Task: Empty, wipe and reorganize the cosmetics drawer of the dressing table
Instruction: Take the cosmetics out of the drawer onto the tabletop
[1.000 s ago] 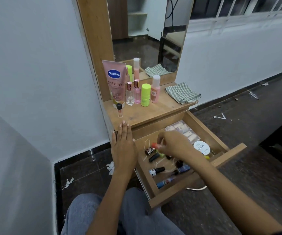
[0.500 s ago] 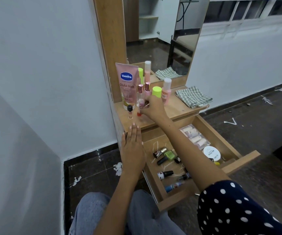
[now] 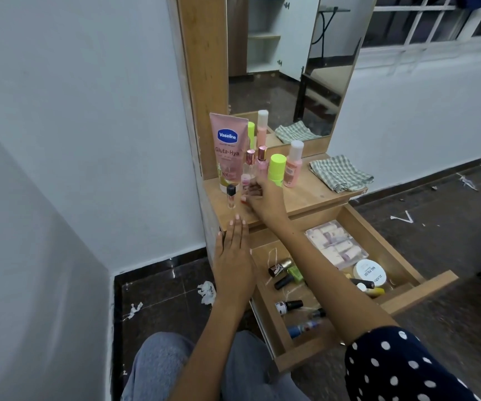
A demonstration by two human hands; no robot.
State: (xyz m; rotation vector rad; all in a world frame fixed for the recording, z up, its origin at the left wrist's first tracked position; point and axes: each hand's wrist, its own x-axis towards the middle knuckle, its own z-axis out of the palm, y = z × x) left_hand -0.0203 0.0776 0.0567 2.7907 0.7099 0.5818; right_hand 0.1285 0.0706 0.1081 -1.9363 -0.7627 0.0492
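The wooden drawer point(image 3: 424, 287) is pulled out and holds several nail polish bottles point(image 3: 287, 277), a white jar point(image 3: 368, 273) and a clear pack of small tubes point(image 3: 337, 244). My right hand point(image 3: 262, 195) reaches over the tabletop point(image 3: 305, 198). Its curled fingers pinch a small red-capped bottle point(image 3: 243, 199) low against the wood, next to a black-capped vial point(image 3: 231, 196). My left hand point(image 3: 235, 256) lies flat, fingers straight, on the table's front edge at the drawer's left side. Behind stand a pink Vaseline tube point(image 3: 229, 149), two pink-capped bottles point(image 3: 250, 166) and a green stick point(image 3: 276, 170).
A folded checked cloth point(image 3: 340, 172) lies at the right end of the tabletop, below the mirror point(image 3: 291, 68). A pink bottle with a white cap point(image 3: 294, 164) stands beside the green stick. White paper scraps point(image 3: 206, 292) litter the dark floor. A white wall closes the left side.
My right hand took a small red-capped bottle out of the drawer and carried it up to the tabletop, lowering it beside the black-capped vial. My left hand stayed flat in place.
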